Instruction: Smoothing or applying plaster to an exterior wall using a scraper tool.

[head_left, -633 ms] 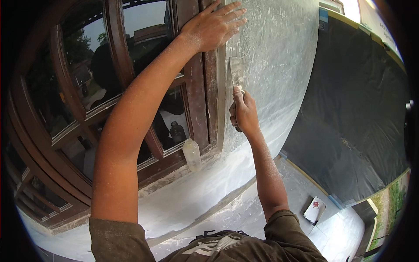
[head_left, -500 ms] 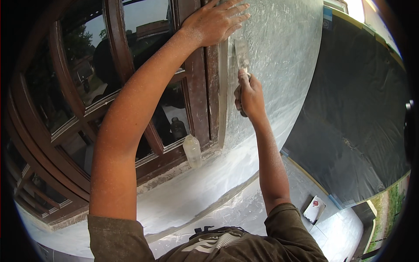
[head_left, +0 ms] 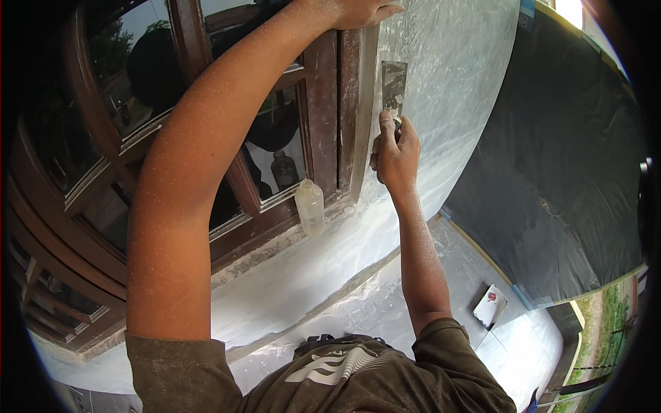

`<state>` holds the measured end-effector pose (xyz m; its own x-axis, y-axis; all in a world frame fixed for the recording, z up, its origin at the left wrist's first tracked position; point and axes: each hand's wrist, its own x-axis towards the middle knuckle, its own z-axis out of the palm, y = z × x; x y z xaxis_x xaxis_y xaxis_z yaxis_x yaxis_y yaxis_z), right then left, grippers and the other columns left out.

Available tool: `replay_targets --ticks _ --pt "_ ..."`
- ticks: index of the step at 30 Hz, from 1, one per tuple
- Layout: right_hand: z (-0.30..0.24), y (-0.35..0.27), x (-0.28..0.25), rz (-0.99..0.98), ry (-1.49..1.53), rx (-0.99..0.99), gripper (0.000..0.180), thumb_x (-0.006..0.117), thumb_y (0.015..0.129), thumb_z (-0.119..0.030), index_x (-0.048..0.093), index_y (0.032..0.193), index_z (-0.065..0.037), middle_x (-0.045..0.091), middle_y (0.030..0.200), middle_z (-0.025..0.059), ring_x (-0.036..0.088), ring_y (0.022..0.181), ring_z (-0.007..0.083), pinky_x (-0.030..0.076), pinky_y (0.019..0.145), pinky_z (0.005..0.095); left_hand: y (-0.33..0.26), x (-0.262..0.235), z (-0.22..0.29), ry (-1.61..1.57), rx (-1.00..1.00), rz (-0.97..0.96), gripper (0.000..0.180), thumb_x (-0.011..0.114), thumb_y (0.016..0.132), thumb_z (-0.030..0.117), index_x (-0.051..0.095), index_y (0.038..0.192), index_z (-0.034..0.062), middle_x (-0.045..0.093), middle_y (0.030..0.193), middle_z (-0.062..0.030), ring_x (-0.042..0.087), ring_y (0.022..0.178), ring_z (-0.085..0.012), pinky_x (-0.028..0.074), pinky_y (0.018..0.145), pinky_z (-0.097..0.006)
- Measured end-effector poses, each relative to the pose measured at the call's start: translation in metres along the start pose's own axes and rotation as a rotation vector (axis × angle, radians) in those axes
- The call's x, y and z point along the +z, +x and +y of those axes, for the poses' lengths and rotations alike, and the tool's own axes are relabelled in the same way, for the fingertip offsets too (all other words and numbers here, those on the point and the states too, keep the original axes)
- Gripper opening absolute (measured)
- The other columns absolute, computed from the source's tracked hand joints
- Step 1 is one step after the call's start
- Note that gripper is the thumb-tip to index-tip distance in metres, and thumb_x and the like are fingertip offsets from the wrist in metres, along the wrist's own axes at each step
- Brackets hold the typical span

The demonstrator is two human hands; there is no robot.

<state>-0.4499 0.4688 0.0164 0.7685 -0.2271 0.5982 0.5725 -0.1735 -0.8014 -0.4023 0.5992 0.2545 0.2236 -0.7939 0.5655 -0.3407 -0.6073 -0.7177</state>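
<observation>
My right hand (head_left: 398,148) is wrapped round the handle of a putty knife (head_left: 394,86), thumb along the top of the grip. The knife's wide, stained metal blade points up the grey plastered wall (head_left: 447,82), just right of the window frame; whether it touches the plaster I cannot tell. Up at the top edge, my left hand (head_left: 354,12) rests by the brown wooden window frame (head_left: 350,103) with fingers stretched toward the wall. Part of that hand is cut off by the picture's edge. Pale dust covers both forearms.
A cloudy plastic bottle (head_left: 310,208) stands on the window ledge below the panes. Black sheeting (head_left: 551,158) hangs along the right side. Behind my right arm, a white tray (head_left: 490,307) with a red mark lies on the grey floor (head_left: 385,303).
The view has shifted, and my left hand now sits higher, partly out of the picture. My right hand still grips the putty knife, whose blade has turned to show more of its face.
</observation>
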Motion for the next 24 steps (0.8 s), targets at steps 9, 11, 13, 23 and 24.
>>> replay_targets --ticks 9,11,13,23,24 --pt "-0.017 -0.015 0.012 0.079 0.114 0.148 0.038 0.054 0.1 -0.037 0.052 0.084 -0.003 0.05 0.055 0.0027 0.052 0.042 0.0136 0.038 0.038 0.0297 0.001 0.019 -0.005 -0.041 0.033 0.047 0.05 0.044 0.101 0.038 0.051 0.141 0.0096 0.033 0.157 -0.0082 0.016 0.149 -0.0267 0.014 0.121 -0.047" --pt "-0.024 -0.022 0.007 0.067 0.101 0.195 0.038 0.053 0.1 -0.037 0.053 0.085 -0.003 0.05 0.055 0.0027 0.052 0.043 0.0132 0.038 0.038 0.0297 0.0 0.021 -0.002 -0.045 0.039 0.041 0.05 0.045 0.1 0.038 0.051 0.141 0.0095 0.033 0.157 -0.008 0.016 0.149 -0.0268 0.014 0.121 -0.046" --pt "-0.023 -0.034 0.002 0.026 0.143 0.266 0.038 0.051 0.101 -0.037 0.054 0.088 -0.002 0.051 0.056 0.0028 0.052 0.044 0.0123 0.041 0.04 0.0296 -0.005 0.018 0.004 -0.006 0.007 0.045 0.05 0.046 0.1 0.037 0.05 0.141 0.0091 0.032 0.157 -0.0083 0.017 0.149 -0.0268 0.014 0.122 -0.044" --pt "0.007 -0.083 0.039 0.234 -0.375 -0.043 0.02 0.053 0.098 -0.015 0.058 0.098 0.004 0.064 0.077 0.0283 0.063 0.076 0.0486 0.049 0.064 0.0486 -0.022 -0.03 0.015 0.021 -0.09 -0.284 0.06 0.044 0.1 0.046 0.04 0.149 0.012 0.023 0.161 -0.0076 0.01 0.15 -0.0257 0.007 0.122 -0.046" --pt "0.005 -0.085 0.045 0.271 -0.418 -0.09 0.02 0.052 0.098 -0.015 0.058 0.099 0.004 0.065 0.078 0.0285 0.063 0.076 0.0483 0.049 0.064 0.0493 -0.021 -0.024 0.013 0.065 -0.098 -0.216 0.063 0.042 0.1 0.049 0.036 0.151 0.0136 0.019 0.162 -0.0071 0.007 0.151 -0.0252 0.004 0.122 -0.048"
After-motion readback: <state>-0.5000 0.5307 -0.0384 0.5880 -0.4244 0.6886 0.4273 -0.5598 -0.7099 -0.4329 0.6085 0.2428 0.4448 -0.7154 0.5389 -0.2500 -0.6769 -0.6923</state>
